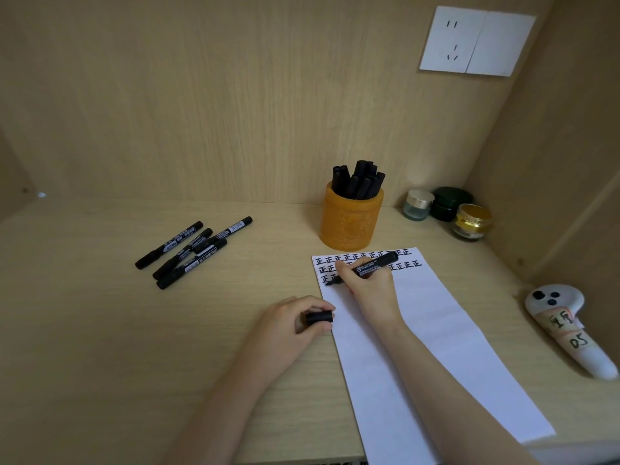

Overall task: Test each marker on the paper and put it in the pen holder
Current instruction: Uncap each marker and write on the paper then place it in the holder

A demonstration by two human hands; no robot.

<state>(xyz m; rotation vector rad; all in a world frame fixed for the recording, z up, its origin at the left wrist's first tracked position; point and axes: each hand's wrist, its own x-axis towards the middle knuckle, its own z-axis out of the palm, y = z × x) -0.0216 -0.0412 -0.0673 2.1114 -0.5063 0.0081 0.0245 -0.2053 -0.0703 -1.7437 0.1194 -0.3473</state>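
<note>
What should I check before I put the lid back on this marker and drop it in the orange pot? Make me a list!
1. Cap ready: the left hand holds the cap. Ok.
2. Good grip: the right hand grips the marker. Ok.
3. Test mark finished: the tip is on the paper in the third row, but the hand hides part of it. Cannot tell.
4. Room in the pen holder: it is crowded with markers. Cannot tell.
5. Way to the holder: it stands just behind the paper, with nothing between. Ok.
6. All markers tested: four loose markers lie on the left. Not ok.
</note>
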